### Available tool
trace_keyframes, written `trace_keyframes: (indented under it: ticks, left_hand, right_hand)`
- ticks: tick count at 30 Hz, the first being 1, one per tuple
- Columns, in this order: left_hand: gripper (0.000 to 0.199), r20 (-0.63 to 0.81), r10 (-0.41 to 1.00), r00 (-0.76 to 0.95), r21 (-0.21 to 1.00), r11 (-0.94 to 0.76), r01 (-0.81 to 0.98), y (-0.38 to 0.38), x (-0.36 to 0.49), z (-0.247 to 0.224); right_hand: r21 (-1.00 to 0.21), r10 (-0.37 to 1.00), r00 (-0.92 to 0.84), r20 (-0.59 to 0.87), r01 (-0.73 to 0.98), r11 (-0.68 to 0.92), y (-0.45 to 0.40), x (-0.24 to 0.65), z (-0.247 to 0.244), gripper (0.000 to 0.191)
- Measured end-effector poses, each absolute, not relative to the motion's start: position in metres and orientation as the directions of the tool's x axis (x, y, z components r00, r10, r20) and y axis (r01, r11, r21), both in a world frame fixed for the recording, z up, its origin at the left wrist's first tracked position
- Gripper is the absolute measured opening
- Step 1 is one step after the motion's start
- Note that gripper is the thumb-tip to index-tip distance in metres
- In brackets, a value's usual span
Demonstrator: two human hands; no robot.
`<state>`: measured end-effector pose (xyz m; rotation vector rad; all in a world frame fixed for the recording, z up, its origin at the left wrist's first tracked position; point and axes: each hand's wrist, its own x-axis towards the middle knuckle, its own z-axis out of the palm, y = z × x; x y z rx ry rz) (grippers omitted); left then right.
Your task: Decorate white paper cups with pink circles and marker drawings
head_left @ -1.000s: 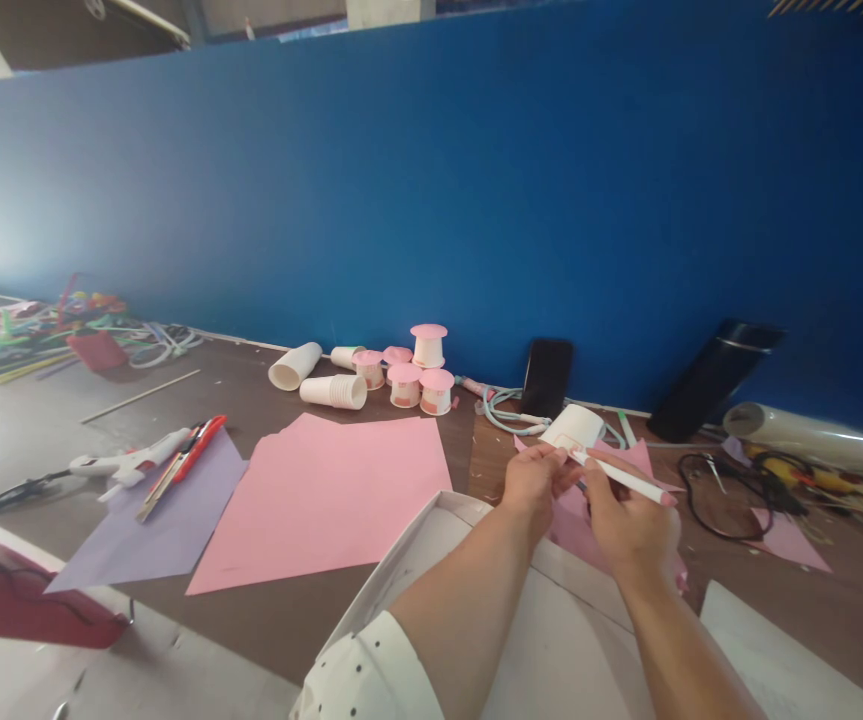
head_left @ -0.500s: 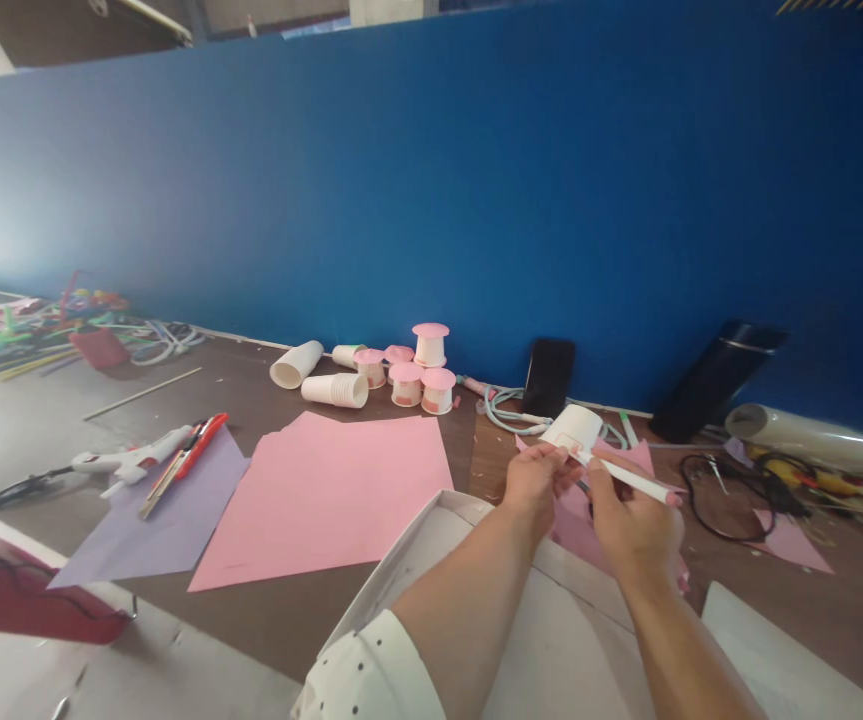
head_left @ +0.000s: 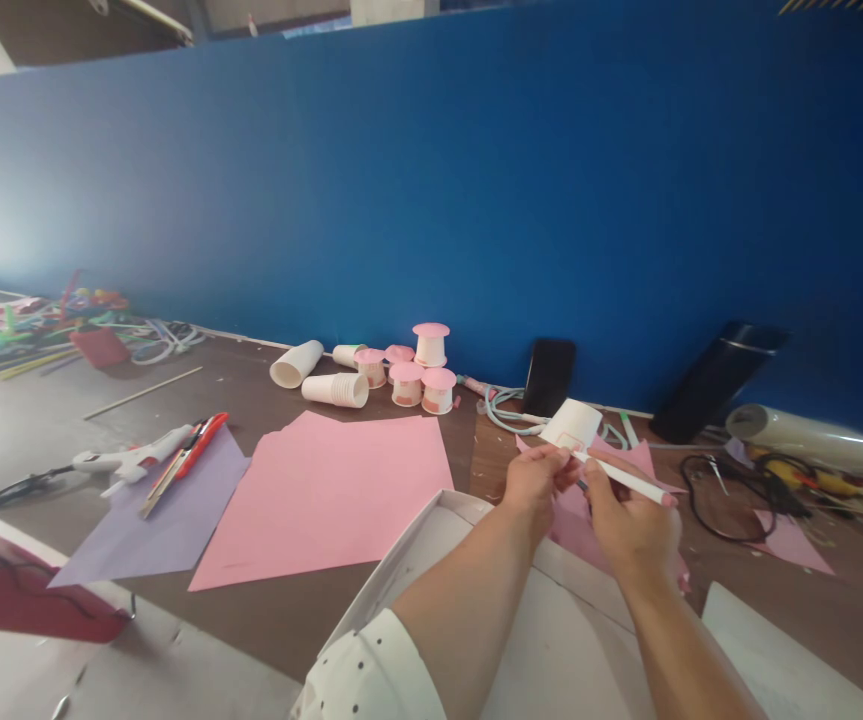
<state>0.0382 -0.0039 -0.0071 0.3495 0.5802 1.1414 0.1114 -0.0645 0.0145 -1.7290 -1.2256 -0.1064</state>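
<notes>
A white paper cup point(head_left: 573, 424), turned with its base up and tilted, is gripped near its rim by my left hand point(head_left: 540, 484). Faint pinkish outlines show on the cup's side. My right hand point(head_left: 630, 515) is closed around a white marker pen point(head_left: 630, 480) with a pink end, its other end against the cup near my left fingertips. Pink paper scraps point(head_left: 577, 525) lie under both hands. Behind, several small cups with pink paper tops point(head_left: 406, 384) stand grouped, one stacked above the others.
Pink sheets point(head_left: 333, 495) and a purple sheet point(head_left: 176, 520) lie left, with a utility knife point(head_left: 185, 465) and glue gun point(head_left: 131, 458). Loose paper cups point(head_left: 335, 390) lie by the blue partition point(head_left: 431, 180). A phone point(head_left: 549, 376) and black flask point(head_left: 720, 380) lean against it.
The marker in my right hand has shifted slightly, its pink end a little to the left. The cup has tipped very slightly. Everything else stays put.
</notes>
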Motion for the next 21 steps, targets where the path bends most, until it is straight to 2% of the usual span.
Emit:
trace_keyframes:
  ticks: [10, 15, 21]
  left_hand:
    - [0.016, -0.230, 0.925, 0.303, 0.511, 0.379, -0.772, -0.0051, 0.0382, -0.0056]
    - [0.014, -0.231, 0.920, 0.316, 0.514, 0.391, -0.764, -0.0063, 0.0375, -0.0041]
    - [0.016, -0.248, 0.919, 0.306, 0.519, 0.393, -0.759, -0.0061, 0.0375, -0.0036]
  right_hand:
    - [-0.650, 0.656, 0.500, 0.566, 0.760, -0.018, -0.0651, 0.1105, 0.0155, 0.044]
    - [-0.631, 0.647, 0.487, 0.586, 0.775, -0.011, -0.0648, 0.1124, 0.0125, 0.042]
    - [-0.650, 0.675, 0.497, 0.546, 0.760, -0.033, -0.0660, 0.1114, 0.0150, 0.041]
